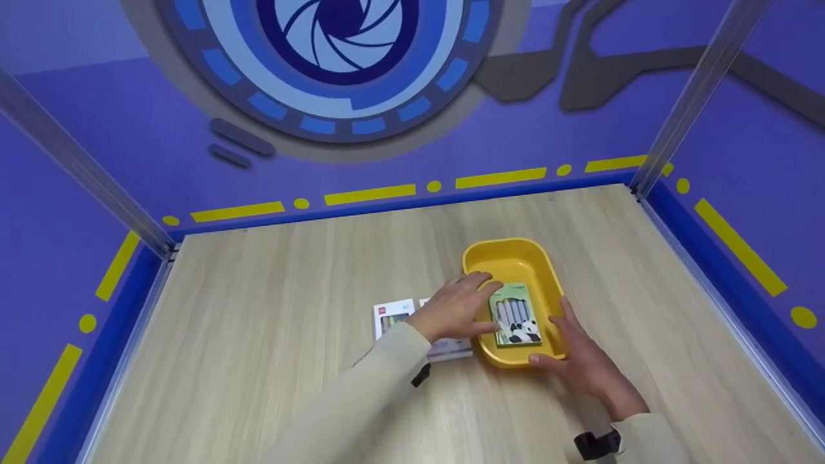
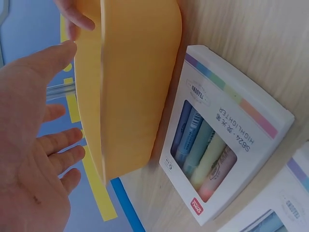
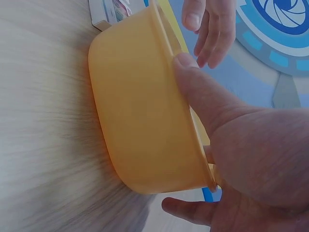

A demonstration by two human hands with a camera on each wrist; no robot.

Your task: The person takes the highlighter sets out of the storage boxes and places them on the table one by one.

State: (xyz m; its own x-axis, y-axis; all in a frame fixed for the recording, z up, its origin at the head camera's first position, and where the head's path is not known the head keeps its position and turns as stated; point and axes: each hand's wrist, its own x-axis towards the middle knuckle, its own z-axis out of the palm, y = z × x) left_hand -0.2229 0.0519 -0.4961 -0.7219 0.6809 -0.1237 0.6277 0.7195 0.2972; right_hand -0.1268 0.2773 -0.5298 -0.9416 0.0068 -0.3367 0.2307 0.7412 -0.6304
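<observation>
A yellow plastic tub [image 1: 551, 270] stands on the table, and a green box of markers [image 1: 514, 312] with a panda picture lies inside it. My left hand [image 1: 456, 308] hovers over the tub's left rim, fingers relaxed and spread, its fingertips near the green box. In the left wrist view that hand [image 2: 36, 145] holds nothing. My right hand [image 1: 583, 364] grips the tub at its near right corner. The right wrist view has the thumb on the rim of the tub [image 3: 140, 106], with the fingers partly hidden behind the wall.
Beside the tub's left wall lies a white box of highlighters [image 2: 246, 118], partly under my left arm in the head view. A second white highlighter box [image 1: 394, 309] lies farther left. Blue printed panels [image 1: 387, 154] wall in the wooden table [image 1: 258, 322] at the back and sides.
</observation>
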